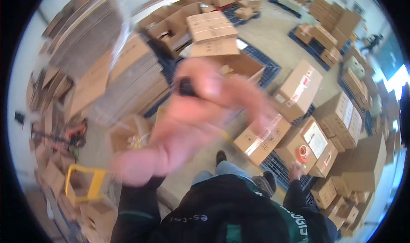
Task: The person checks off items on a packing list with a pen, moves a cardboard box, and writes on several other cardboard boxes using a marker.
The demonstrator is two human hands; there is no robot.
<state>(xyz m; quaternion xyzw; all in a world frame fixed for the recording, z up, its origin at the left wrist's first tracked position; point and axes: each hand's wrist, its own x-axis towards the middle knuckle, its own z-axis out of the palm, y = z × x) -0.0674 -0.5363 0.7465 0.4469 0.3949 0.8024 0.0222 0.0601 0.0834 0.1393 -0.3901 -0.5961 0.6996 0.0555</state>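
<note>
My left hand (192, 110) is raised close to the camera, large and smeared by motion. Its thumb and one finger stretch apart, while the other fingers bend. A small dark object (186, 87), of a kind the blur hides, shows against the bent fingers. Lower right, my right hand (295, 171) is at the near edge of a cardboard box (294, 147), its fingertips just below an orange-red tape roll (302, 152). A white sheet (315, 139) with a pen-like stick on it lies on top of that box.
Taped cartons (262, 138) stand on dark blue pallets (273, 164) ahead and to the right. Flattened cardboard (92, 29) is stacked at the left. A yellow frame (96, 183) stands lower left, near loose cardboard. Another person (373, 41) is far off at the right.
</note>
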